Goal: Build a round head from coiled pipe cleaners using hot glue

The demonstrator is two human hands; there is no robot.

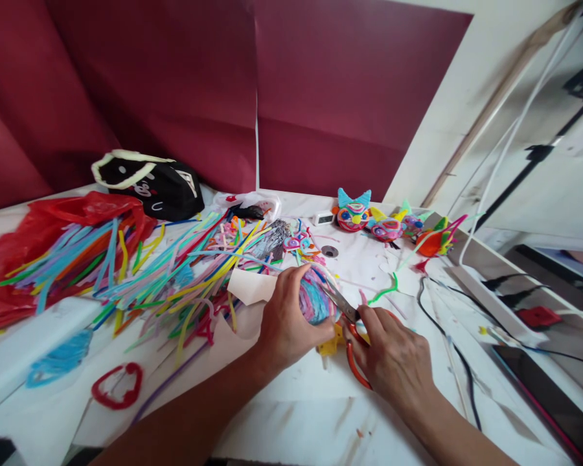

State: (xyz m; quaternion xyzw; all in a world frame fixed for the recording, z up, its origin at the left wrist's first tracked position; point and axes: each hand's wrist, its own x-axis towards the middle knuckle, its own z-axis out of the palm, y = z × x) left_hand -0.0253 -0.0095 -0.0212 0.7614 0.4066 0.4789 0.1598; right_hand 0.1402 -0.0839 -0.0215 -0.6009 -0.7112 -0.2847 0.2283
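My left hand (291, 320) is closed around a ball of wound pipe cleaners (315, 303) in pink, blue and purple. In my right hand (398, 349) is a pair of scissors (341, 300) with orange handles. The metal blades lie against the upper right side of the ball; I cannot tell how far they are spread. Below the ball, partly hidden by my hands, sits a yellow object (329, 344). A bright green pipe cleaner (385, 291) lies on the table just beyond my right hand.
Loose pipe cleaners (208, 252) cover the left side, some in a red plastic bag (140, 210). A black bag (170, 191) stands behind. Finished fuzzy figures (354, 213) line the back right. Cables, a power strip (495, 304) and a phone (539, 401) lie at right.
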